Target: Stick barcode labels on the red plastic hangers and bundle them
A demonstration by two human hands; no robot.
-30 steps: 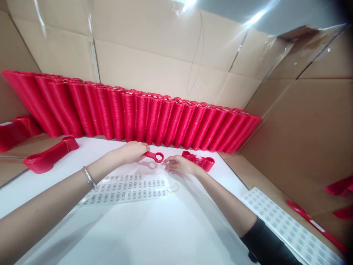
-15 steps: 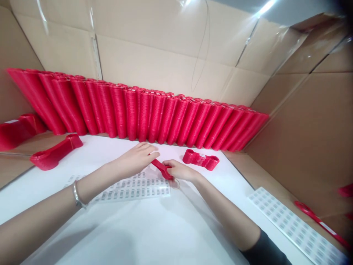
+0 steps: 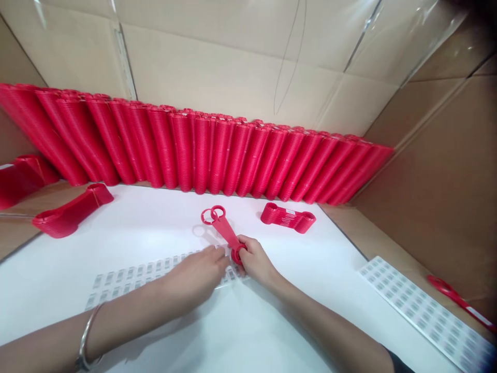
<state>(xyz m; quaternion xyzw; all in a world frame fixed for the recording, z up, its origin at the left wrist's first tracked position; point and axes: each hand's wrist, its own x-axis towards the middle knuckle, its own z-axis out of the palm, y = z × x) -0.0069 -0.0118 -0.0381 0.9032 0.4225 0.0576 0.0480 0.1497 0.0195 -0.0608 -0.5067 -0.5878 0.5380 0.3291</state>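
My right hand (image 3: 256, 261) grips the near end of flat red plastic ring-ended pieces (image 3: 226, 229). Two rings show, slightly fanned apart, at their far end, which points up and left over the white table (image 3: 155, 210). Just left of that grip, my left hand (image 3: 207, 272) is closed over the right part of a sheet of barcode labels (image 3: 149, 269). Its fingertips are bent together and partly hidden, so whether a label is between them cannot be seen. The left hand and forearm cover part of the sheet.
Tall stacks of red ring-ended pieces (image 3: 219, 155) line the back against a cardboard wall (image 3: 233, 62). Smaller stacks lie at right (image 3: 288, 217) and left (image 3: 73, 210). A second label sheet (image 3: 423, 311) and a labelled red piece (image 3: 460, 300) lie far right.
My left hand has let go of the red piece's far end and come down toward me onto the label sheet. The right hand still holds the pieces, now with their far rings showing.
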